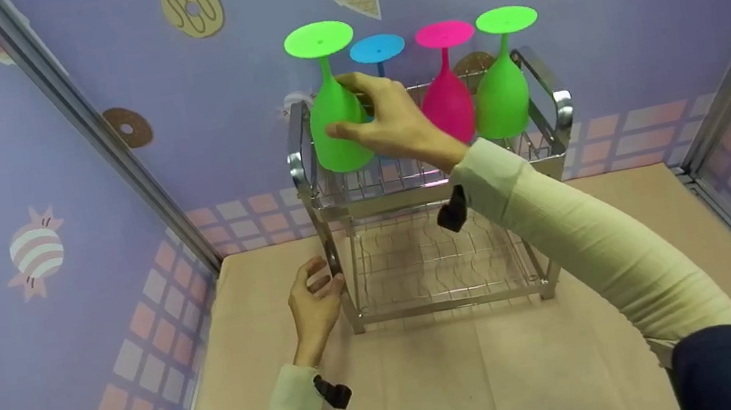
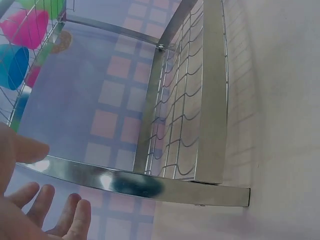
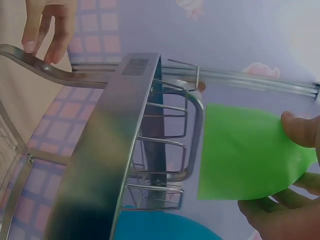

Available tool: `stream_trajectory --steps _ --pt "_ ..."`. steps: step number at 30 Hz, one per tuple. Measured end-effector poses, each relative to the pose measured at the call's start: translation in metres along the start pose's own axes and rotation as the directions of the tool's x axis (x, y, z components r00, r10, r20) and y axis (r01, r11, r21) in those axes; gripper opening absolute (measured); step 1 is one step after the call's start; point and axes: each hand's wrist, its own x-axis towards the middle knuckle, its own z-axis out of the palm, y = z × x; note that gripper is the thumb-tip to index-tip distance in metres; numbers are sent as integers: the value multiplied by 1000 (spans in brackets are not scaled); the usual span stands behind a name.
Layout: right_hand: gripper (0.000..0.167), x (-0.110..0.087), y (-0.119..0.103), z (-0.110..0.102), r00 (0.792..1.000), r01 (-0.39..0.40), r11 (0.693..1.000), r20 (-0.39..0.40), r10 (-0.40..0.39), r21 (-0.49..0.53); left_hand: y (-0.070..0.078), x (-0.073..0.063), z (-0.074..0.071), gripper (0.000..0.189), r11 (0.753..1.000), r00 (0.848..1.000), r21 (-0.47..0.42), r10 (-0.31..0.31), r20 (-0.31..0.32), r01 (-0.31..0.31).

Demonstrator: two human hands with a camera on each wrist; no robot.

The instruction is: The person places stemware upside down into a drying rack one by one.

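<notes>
An upside-down green plastic goblet (image 1: 340, 139) is held by my right hand (image 1: 395, 116), thumb on its near side and fingers behind the bowl. Its rim stands just above the rack's wires in the right wrist view, over the left end of the top tier. Beside the left upright of the two-tier metal dish rack (image 1: 401, 198) is my left hand (image 1: 314, 308). Its fingers are relaxed, and the thumb (image 2: 32, 150) lies right at the post in the left wrist view.
Upside down along the top tier stand a blue goblet (image 1: 377, 49), partly hidden by my right hand, a pink goblet (image 1: 448, 104) and another green goblet (image 1: 503, 102). Below is the wire lower shelf (image 1: 432, 253). Patterned walls (image 1: 95, 72) enclose the beige tabletop (image 1: 438, 384).
</notes>
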Motion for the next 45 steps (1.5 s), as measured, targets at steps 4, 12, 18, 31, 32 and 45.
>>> stream_trajectory --steps 4,12,18,31,32,45 --pt "66 10 5 12 1000 -13 999 -1 13 -31 -4 1 2 35 1000 1000 2 7 -19 -7" --pt "62 22 15 33 999 -42 994 -34 39 -104 -10 7 4 29 995 998 87 44 -52 -39" --pt "62 31 22 43 996 -84 985 -49 77 -152 -10 12 2 28 992 1000 127 1 7 -1" --pt "62 41 40 58 989 -133 973 -84 119 -190 -8 16 0 24 980 998 196 -49 42 40" --pt "63 41 40 57 988 -140 972 -91 125 -187 -8 17 0 24 980 998 198 -47 42 38" --pt "64 39 45 61 984 -164 965 -99 147 -204 -7 15 -2 21 970 996 232 -79 45 67"
